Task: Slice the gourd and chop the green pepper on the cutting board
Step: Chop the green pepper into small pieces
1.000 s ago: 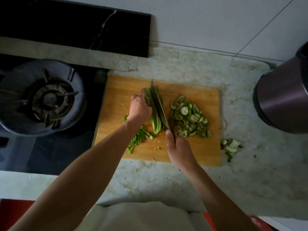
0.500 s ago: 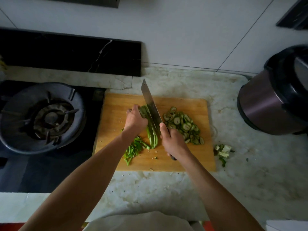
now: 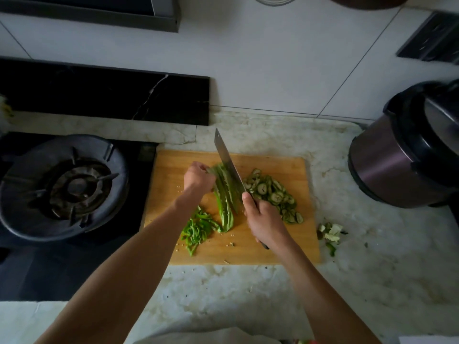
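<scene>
The green pepper (image 3: 224, 194) lay mid cutting board (image 3: 285, 244), pinned by the curled fingers of the left hand (image 3: 197, 178). The knife (image 3: 227, 160) was gripped by the right hand (image 3: 263, 219), beside the gourd slices (image 3: 273, 192). A knuckle could have been nicked if the blade drifted left. Compared with a second earlier, the blade tip had been raised clear of the board's far edge.
</scene>
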